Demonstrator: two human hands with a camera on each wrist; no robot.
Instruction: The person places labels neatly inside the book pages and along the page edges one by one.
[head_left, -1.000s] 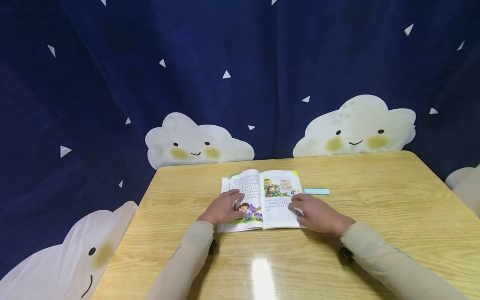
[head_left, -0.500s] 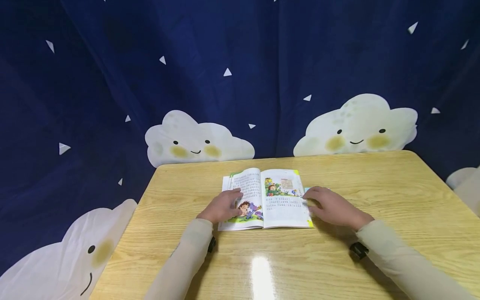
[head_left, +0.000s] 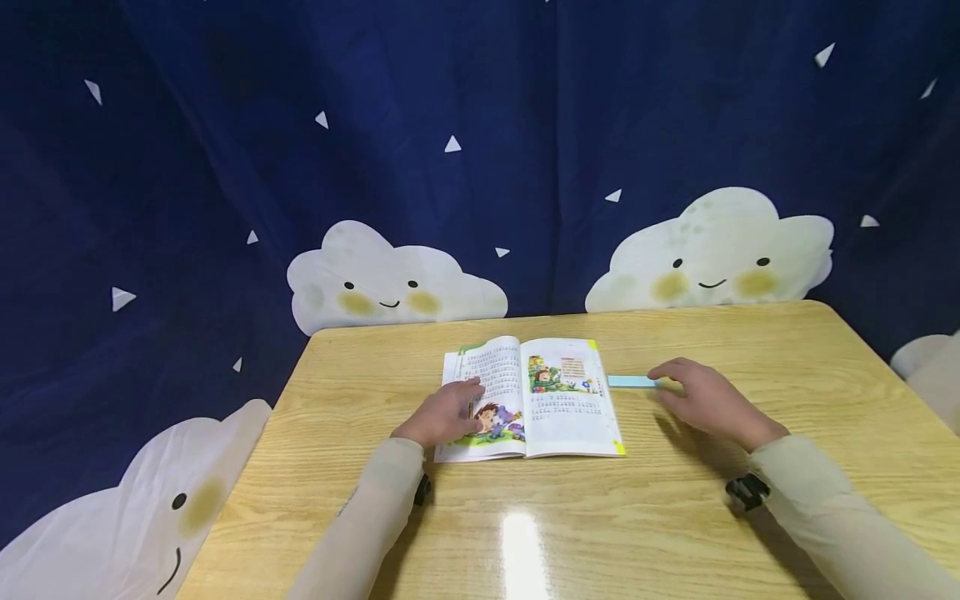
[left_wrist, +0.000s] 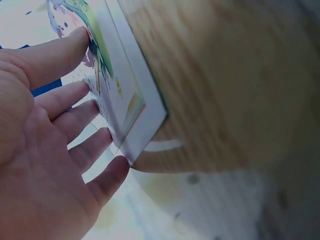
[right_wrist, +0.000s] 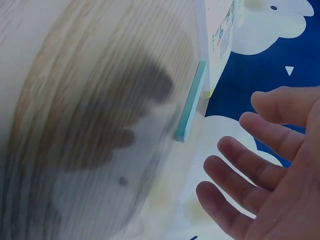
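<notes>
An illustrated book (head_left: 570,429) lies spread on the wooden table, with text and coloured pictures on both pages. My left hand (head_left: 442,414) rests on its left page, fingers extended; the left wrist view shows the fingertips (left_wrist: 82,40) against the page near the corner. My right hand (head_left: 708,400) hovers over the table to the right of the book, fingers relaxed and holding nothing. Just left of its fingertips lies a flat light-blue strip (head_left: 632,382), one end close to the book's right edge. In the right wrist view the strip (right_wrist: 191,107) appears apart from the fingers.
The wooden table (head_left: 360,358) has rounded far corners. Behind it hangs a dark blue curtain (head_left: 420,100) printed with smiling clouds and white triangles. Light glares off the near part of the tabletop.
My right hand has lifted off the right page and moved right, past the blue strip, to its far end. The left hand stays on the left page.
</notes>
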